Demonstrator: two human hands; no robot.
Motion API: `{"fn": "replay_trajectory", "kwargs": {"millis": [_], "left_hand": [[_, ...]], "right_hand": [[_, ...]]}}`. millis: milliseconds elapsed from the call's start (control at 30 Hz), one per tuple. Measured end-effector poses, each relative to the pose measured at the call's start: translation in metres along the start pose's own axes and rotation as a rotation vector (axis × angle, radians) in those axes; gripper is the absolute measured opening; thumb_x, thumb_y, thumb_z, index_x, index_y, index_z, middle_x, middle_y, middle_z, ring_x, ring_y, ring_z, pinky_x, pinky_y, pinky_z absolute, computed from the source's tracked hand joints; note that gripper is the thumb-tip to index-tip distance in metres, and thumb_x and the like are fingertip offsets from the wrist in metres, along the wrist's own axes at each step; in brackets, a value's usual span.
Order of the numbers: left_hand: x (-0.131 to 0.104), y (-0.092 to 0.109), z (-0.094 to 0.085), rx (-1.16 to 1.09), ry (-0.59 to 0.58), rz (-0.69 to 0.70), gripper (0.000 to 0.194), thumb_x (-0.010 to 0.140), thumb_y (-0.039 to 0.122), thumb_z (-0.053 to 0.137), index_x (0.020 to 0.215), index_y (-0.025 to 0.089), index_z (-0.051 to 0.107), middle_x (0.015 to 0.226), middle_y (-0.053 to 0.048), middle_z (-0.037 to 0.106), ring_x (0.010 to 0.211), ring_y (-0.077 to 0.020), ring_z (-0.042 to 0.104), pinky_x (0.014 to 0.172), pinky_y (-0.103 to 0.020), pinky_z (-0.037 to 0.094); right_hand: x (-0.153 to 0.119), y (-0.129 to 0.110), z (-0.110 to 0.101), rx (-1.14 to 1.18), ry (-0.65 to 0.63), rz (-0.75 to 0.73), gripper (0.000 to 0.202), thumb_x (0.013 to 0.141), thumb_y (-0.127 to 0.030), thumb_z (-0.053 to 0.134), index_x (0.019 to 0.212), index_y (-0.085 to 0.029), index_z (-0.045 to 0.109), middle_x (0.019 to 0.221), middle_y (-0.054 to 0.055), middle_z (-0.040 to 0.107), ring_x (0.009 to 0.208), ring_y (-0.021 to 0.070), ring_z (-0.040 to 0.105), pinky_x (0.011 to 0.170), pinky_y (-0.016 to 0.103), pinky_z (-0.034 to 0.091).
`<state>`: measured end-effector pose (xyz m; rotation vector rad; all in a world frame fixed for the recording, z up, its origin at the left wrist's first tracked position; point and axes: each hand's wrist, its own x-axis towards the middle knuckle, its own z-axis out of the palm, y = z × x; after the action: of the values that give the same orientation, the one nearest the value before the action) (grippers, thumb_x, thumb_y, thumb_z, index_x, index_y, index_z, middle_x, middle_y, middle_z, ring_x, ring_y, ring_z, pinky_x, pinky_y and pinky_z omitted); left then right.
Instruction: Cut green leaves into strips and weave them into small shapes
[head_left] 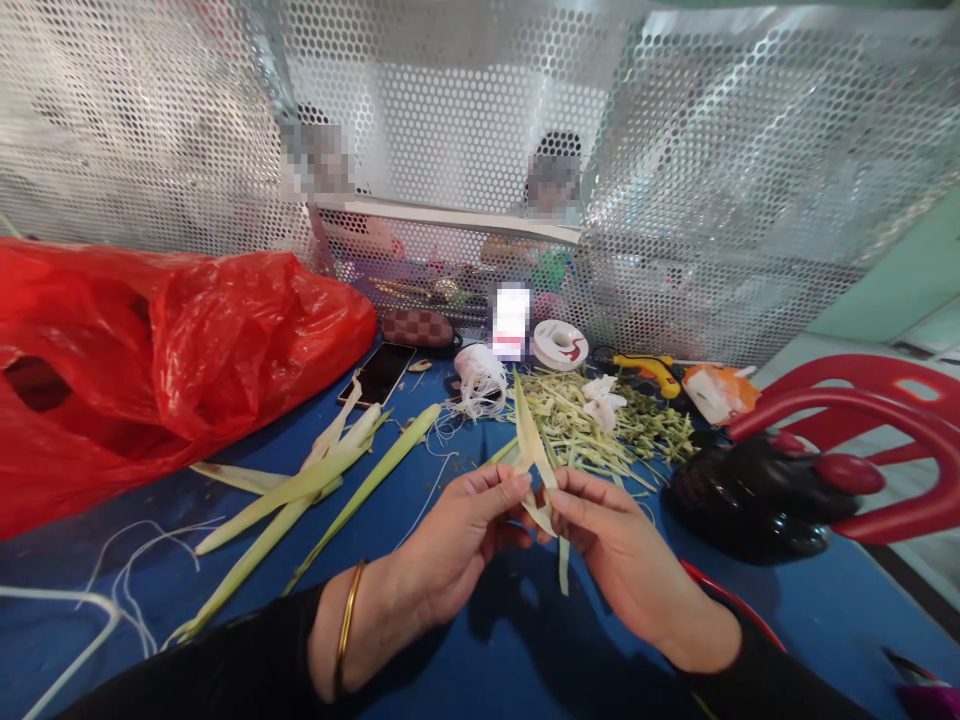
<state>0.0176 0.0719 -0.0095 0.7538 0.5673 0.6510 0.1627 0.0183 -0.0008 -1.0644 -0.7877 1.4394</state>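
Both hands meet low in the middle of the view, above a blue table [390,510]. My left hand [457,530], with a gold bangle at its wrist, pinches a pale green leaf strip [529,445] between thumb and fingers. My right hand [611,540] pinches the same folded strip from the other side. One pointed end of the strip stands up, and a narrow tail hangs below the fingers. Long green husk leaves [300,490] lie crossed to the left. Behind the right hand spreads a pile of shredded green pieces [577,410] with white scraps on it.
A red plastic bag [210,340] fills the left. Along the back stand a phone [382,375], white thread [480,378], a ribbon spool [560,345] and a yellow-handled tool [652,370]. A black pot [757,490] stands right. Two people are behind a perforated screen [465,130].
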Motion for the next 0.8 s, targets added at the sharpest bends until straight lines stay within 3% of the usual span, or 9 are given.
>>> {"fn": "replay_trajectory", "kwargs": {"millis": [167, 333, 500, 800], "left_hand": [[0.0008, 0.0004, -0.0022, 0.021, -0.032, 0.008, 0.024, 0.082, 0.034, 0.067, 0.073, 0.014, 0.058, 0.069, -0.004, 0.062, 0.064, -0.0121, 0.057, 0.061, -0.022, 0.041], [0.0007, 0.0009, -0.0008, 0.000, 0.006, 0.053, 0.022, 0.080, 0.031, 0.069, 0.074, 0.016, 0.055, 0.066, 0.000, 0.061, 0.058, -0.0108, 0.057, 0.062, -0.024, 0.043], [0.0011, 0.0003, 0.0021, 0.039, 0.071, 0.085, 0.024, 0.075, 0.032, 0.073, 0.074, 0.017, 0.054, 0.064, 0.002, 0.060, 0.053, -0.0110, 0.057, 0.060, -0.025, 0.044], [-0.0015, -0.0005, 0.0023, 0.197, 0.111, 0.074, 0.028, 0.072, 0.035, 0.075, 0.068, 0.015, 0.056, 0.065, -0.001, 0.062, 0.063, -0.0112, 0.056, 0.060, -0.022, 0.042]], "right_hand": [[-0.0002, -0.0003, -0.0007, 0.036, -0.035, -0.020, 0.010, 0.074, -0.025, 0.071, 0.070, -0.016, 0.069, 0.067, 0.000, 0.064, 0.064, 0.0123, 0.055, 0.066, 0.025, 0.045], [-0.0015, -0.0015, 0.0022, -0.108, -0.044, -0.052, 0.016, 0.075, -0.031, 0.073, 0.072, -0.017, 0.067, 0.068, 0.000, 0.064, 0.067, 0.0130, 0.057, 0.070, 0.025, 0.046], [-0.0032, -0.0021, 0.0060, -0.300, -0.011, -0.097, 0.020, 0.076, -0.033, 0.071, 0.068, -0.018, 0.063, 0.065, -0.002, 0.061, 0.067, 0.0129, 0.055, 0.069, 0.026, 0.044], [-0.0022, -0.0033, 0.0053, -0.485, 0.087, -0.191, 0.022, 0.079, -0.033, 0.064, 0.063, -0.019, 0.056, 0.059, -0.004, 0.054, 0.059, 0.0119, 0.050, 0.059, 0.023, 0.042]]}}
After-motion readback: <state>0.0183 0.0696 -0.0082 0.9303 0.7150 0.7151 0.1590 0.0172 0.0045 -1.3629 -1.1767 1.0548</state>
